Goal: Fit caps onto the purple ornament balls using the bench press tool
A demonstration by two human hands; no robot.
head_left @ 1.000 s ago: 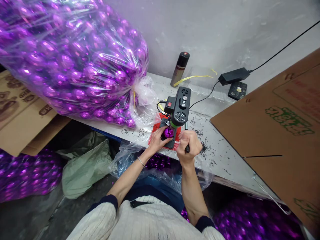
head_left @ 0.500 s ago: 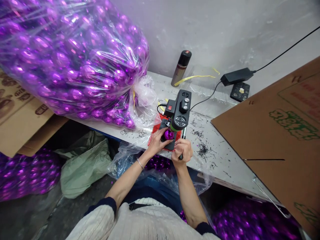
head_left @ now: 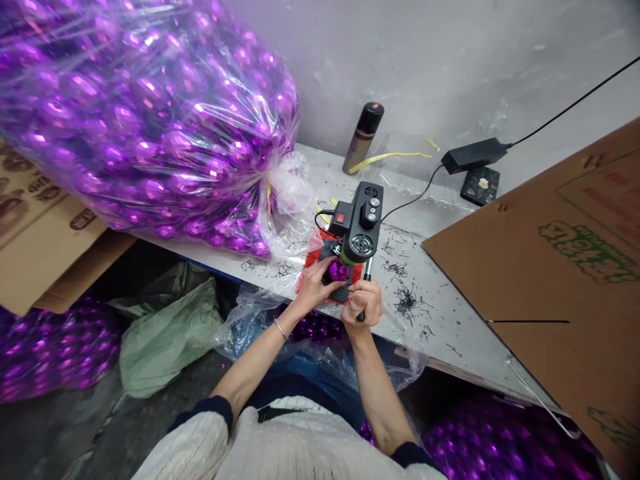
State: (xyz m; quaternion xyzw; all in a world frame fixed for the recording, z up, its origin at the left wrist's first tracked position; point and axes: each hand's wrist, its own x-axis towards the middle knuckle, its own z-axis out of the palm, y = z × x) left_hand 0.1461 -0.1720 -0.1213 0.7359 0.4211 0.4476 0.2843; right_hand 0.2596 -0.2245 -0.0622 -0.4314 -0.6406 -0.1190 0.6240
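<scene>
A black drill-press-like machine (head_left: pixel 364 223) stands on the white table with its base on a red sheet (head_left: pixel 311 259). Under its head sits a shiny purple ball (head_left: pixel 339 270). My left hand (head_left: pixel 318 283) holds the ball from the left, thumb in front and fingers behind it. My right hand (head_left: pixel 365 302) is wrapped round the black grip of the machine's lever (head_left: pixel 369 269), just right of the base. The contact point between the machine's tip and the ball is too small to make out.
A big clear bag of purple balls (head_left: pixel 165 120) lies at the left. Behind stand a spray can (head_left: pixel 363 139) and a power adapter (head_left: pixel 474 156). Black scraps (head_left: pixel 406 301) litter the table. A cardboard box (head_left: pixel 545 267) is at the right; an open plastic bag (head_left: pixel 240 327) hangs at the front edge.
My right hand has shifted very slightly to the left, still on the lever. My left hand and the ball have stayed in place.
</scene>
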